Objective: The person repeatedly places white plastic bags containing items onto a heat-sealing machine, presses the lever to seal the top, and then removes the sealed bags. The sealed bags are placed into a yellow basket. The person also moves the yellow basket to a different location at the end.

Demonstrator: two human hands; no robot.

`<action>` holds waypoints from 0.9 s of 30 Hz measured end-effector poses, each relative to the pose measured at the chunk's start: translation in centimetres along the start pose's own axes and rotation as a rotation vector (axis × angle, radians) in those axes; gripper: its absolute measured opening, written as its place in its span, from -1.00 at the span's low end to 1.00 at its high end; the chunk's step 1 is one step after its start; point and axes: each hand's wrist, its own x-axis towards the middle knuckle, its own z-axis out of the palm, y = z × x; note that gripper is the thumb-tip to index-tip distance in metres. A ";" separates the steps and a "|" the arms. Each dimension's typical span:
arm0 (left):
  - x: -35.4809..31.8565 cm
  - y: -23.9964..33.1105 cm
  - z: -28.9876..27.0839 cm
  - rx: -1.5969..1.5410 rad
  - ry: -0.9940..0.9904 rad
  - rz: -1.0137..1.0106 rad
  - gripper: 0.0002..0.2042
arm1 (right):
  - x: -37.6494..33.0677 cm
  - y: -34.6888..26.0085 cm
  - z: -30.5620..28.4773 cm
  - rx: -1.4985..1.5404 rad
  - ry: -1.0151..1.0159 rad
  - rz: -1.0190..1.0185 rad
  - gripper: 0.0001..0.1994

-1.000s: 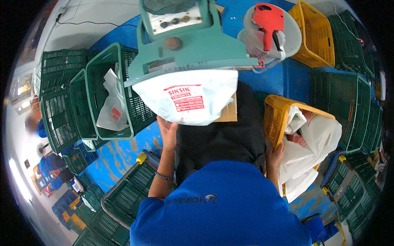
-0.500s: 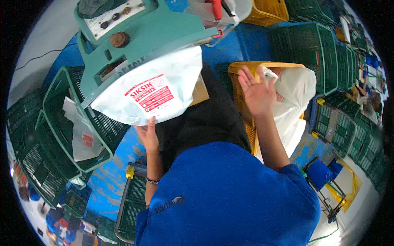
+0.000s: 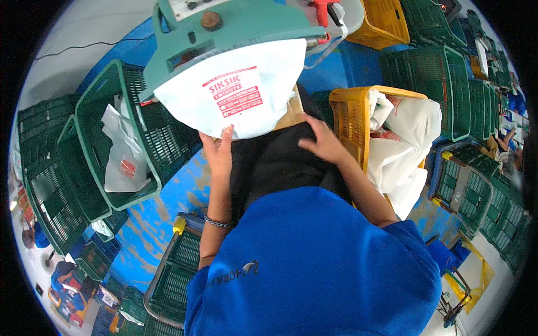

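A white plastic bag (image 3: 196,109) with red print lies spread in front of me. Its far edge meets the jaw of a green machine (image 3: 252,22), which looks like a bag sealer. My left hand (image 3: 218,151) pinches the bag's near edge, thumb on top and fingers underneath. Beneath the bag's right side a brown board (image 3: 290,117) sticks out. Close to that board's near right corner is my right hand (image 3: 327,144), its thumb and fingers apart and nothing between them. Whether its fingertips touch the board I cannot tell.
At my right stands a yellow crate (image 3: 348,120) heaped with white bags (image 3: 409,131). A green crate (image 3: 154,193) on the left holds another printed bag (image 3: 126,157). Stacked green crates (image 3: 426,84) rise farther right. A red-handled tool (image 3: 322,14) sits beside the machine.
My right hand has come from above the yellow crate, where it was spread open, to the board's edge. My left hand still grips the bag. The whole view has shifted.
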 end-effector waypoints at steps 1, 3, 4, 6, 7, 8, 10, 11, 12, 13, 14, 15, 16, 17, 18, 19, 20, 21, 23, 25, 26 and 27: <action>-0.1 -0.1 0.1 -0.015 0.025 0.013 -0.31 | -0.3 -0.2 1.1 -0.362 -0.077 -0.025 -0.36; 0.0 -0.3 0.2 0.068 0.022 0.070 -0.30 | -0.7 -0.2 1.9 -0.448 -0.015 -0.062 -0.33; 0.1 -0.4 0.2 0.107 0.027 0.098 -0.30 | -0.7 -0.2 2.0 -0.498 0.006 -0.087 -0.32; 0.2 -0.6 0.3 0.036 0.025 0.101 -0.28 | -0.5 0.3 1.9 -0.413 0.043 -0.056 -0.32; 0.2 -0.6 0.4 0.016 0.028 0.123 -0.28 | -0.3 0.7 1.7 -0.370 0.080 -0.059 -0.32; 0.2 -0.6 0.4 -0.002 0.030 0.141 -0.29 | -0.1 1.3 1.4 -0.280 0.089 -0.050 -0.32; 0.2 -0.5 0.4 0.045 0.039 0.142 -0.36 | 0.2 3.0 0.8 -0.125 0.103 -0.032 -0.31; 0.2 -0.5 0.3 0.046 0.033 0.140 -0.39 | 0.3 4.0 0.5 -0.020 0.079 0.091 -0.30; 0.2 -0.3 0.2 0.056 0.018 0.156 -0.41 | 0.4 5.0 0.1 0.105 0.038 0.280 -0.29; 0.3 -0.1 0.2 0.097 0.005 0.163 -0.45 | 0.2 6.0 -0.3 0.110 0.039 0.425 -0.34; 0.3 0.2 0.0 0.061 0.005 0.119 -0.45 | 0.1 6.8 -0.6 0.138 0.077 0.537 -0.38; 0.2 0.5 -0.1 0.039 -0.017 0.091 -0.45 | 0.0 7.3 -1.0 -0.042 0.120 0.449 -0.44; 0.2 0.8 -0.1 0.020 -0.010 0.042 -0.45 | 0.0 7.7 -1.5 -0.217 0.192 0.322 -0.49; 0.2 1.1 -0.1 -0.008 -0.033 0.097 -0.45 | 0.2 7.8 -2.0 -0.404 0.231 0.265 -0.54; 0.2 1.3 0.0 0.031 -0.030 0.124 -0.45 | 0.6 7.6 -2.6 -0.269 0.336 0.236 -0.59; 0.1 1.4 0.2 0.073 -0.019 0.148 -0.45 | 1.0 7.0 -3.1 -0.143 0.399 0.281 -0.63; 0.1 1.5 0.3 0.113 -0.009 0.172 -0.45 | 1.6 6.2 -3.5 -0.021 0.484 0.318 -0.68; -0.1 1.4 0.4 0.178 0.005 0.200 -0.46 | 2.4 5.0 -3.5 0.094 0.527 0.279 -0.64; -0.1 1.2 0.6 0.068 -0.012 0.160 -0.46 | 3.7 2.3 -3.5 0.372 0.460 0.194 -0.54; -0.2 1.0 0.5 0.053 -0.002 0.105 -0.43 | 4.9 -0.9 -1.9 0.594 0.376 0.108 -0.41; -0.1 0.9 0.4 0.040 -0.029 0.136 -0.42 | 5.7 -2.2 -1.2 0.667 0.312 0.017 -0.34; -0.1 0.7 0.3 0.027 -0.035 0.146 -0.41 | 6.4 -3.4 -0.6 0.699 0.275 -0.019 -0.27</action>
